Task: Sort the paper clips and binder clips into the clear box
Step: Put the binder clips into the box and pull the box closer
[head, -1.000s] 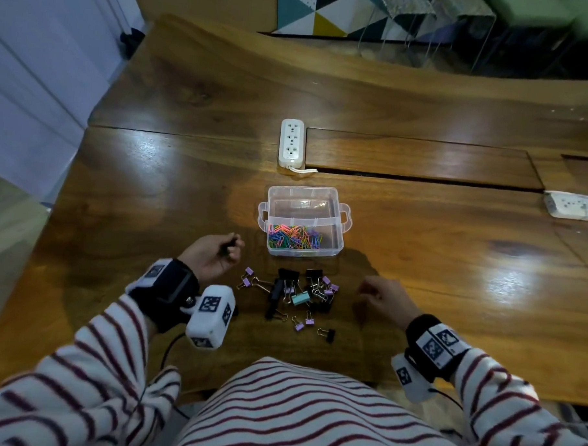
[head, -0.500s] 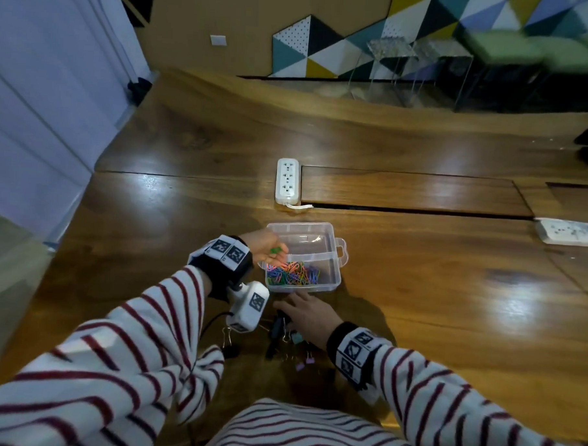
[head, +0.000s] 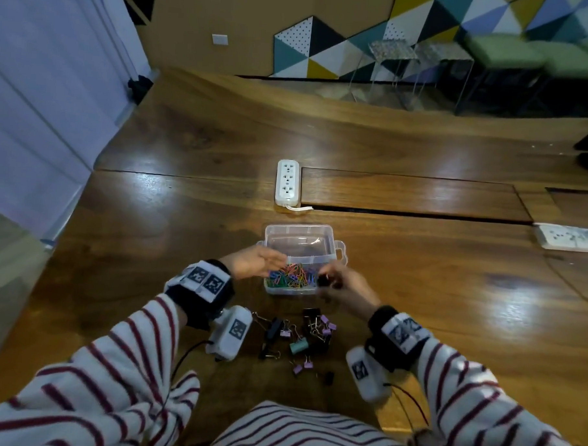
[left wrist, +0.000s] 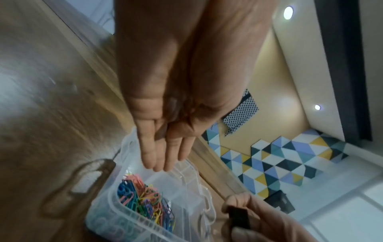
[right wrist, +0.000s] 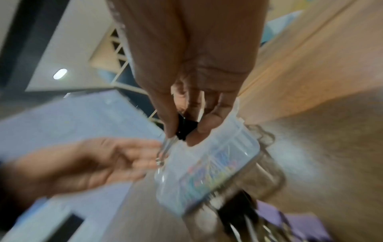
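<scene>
Now right hand [head: 345,285] pinches black binder clip [head: 323,280] at clear box [head: 332,238] near edge; left hand [head: 253,263] flat, fingers straight.

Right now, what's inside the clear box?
The clear box holds colourful paper clips in its near compartment. The far compartment looks bare, though both hands cover parts of the box.

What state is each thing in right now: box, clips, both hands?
Clear box: open, near compartment full of paper clips, far compartment looks empty.
Binder clips: loose pile on table.
Left hand: open over box, holding nothing.
Right hand: pinches black binder clip beside box.
</scene>
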Demonstrator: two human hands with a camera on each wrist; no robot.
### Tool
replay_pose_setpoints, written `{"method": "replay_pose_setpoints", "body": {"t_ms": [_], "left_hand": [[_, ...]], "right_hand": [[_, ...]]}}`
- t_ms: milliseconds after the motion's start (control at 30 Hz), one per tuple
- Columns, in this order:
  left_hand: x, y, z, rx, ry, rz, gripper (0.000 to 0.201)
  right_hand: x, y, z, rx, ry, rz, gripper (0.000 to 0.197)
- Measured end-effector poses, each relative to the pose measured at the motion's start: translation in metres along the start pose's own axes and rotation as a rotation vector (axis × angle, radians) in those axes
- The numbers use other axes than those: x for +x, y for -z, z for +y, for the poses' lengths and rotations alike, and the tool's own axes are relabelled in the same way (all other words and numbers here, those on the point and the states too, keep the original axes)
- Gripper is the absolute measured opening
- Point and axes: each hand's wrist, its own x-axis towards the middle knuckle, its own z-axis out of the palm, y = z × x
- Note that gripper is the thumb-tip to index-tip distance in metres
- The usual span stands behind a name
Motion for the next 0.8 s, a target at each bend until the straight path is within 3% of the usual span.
{"method": "replay_pose_setpoints", "body": {"t_ms": [100, 200, 333, 433, 500, 600, 700, 800], "left_hand": [[-0.03, 0.011, -0.019, 0.001, -0.145, 0.109, 0.041], [-0.056, 0.006, -0.043, 0.126, -0.184, 0.249, 0.037], [-0.069, -0.023, -0.063, 0.391, -0.124, 0.263, 0.029], [-0.06, -0.049, -0.065, 0.653, -0.192, 0.254, 0.034], [-0.05, -0.062, -0.065, 0.834, -0.25, 0.214, 0.044], [-0.037, -0.071, -0.063, 1.049, -0.316, 0.118, 0.056], [-0.028, -0.071, -0.062, 1.128, -0.267, 0.051, 0.06], [-0.021, -0.071, -0.061, 1.158, -0.257, 0.024, 0.057]], "right_hand": [[0.027, 0.021, -0.005, 0.202, -0.099, 0.106, 0.025], [0.055, 0.029, -0.011, 0.47, -0.172, 0.137, 0.013], [0.074, 0.025, -0.023, 0.512, -0.21, 0.153, 0.02], [0.08, 0.022, -0.027, 0.484, -0.213, 0.116, 0.026], [0.083, 0.022, -0.027, 0.396, -0.199, 0.06, 0.033], [0.075, 0.027, -0.026, -0.034, -0.116, 0.029, 0.04], [0.053, 0.025, -0.03, -0.335, 0.034, 0.043, 0.037], [0.025, 0.016, -0.026, -0.448, 0.123, -0.114, 0.028]]}}
